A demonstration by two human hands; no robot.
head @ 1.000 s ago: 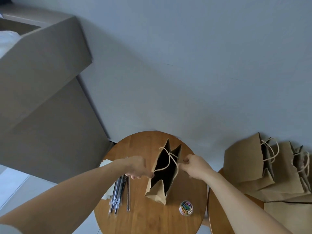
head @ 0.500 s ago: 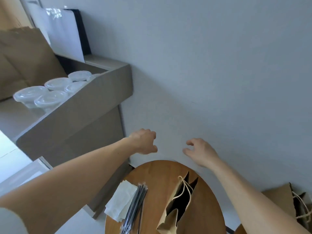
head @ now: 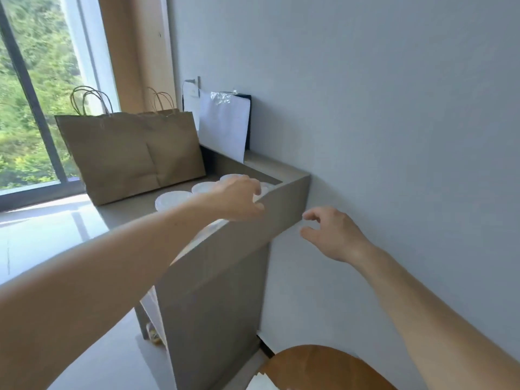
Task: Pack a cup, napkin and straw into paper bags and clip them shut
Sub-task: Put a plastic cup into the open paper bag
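Two hands (head: pixel 333 236); at least three cups (head: pixel 172 200)

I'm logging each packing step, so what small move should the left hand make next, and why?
Probably lower the left hand onto one of the lidded cups on the shelf and grip it: the hand hovers open just above them, holding nothing.

The left hand (head: pixel 235 198) covers most of the lidded cups (head: pixel 172 199) behind the rim of the grey counter (head: pixel 284 198); whether its fingers touch one cannot be told. Below the counter, the picture's bottom edge cuts off the wooden table (head: pixel 323 367) and the white napkins (head: pixel 260 384). Under the counter, a small blurred item (head: pixel 154 334) cannot be identified.
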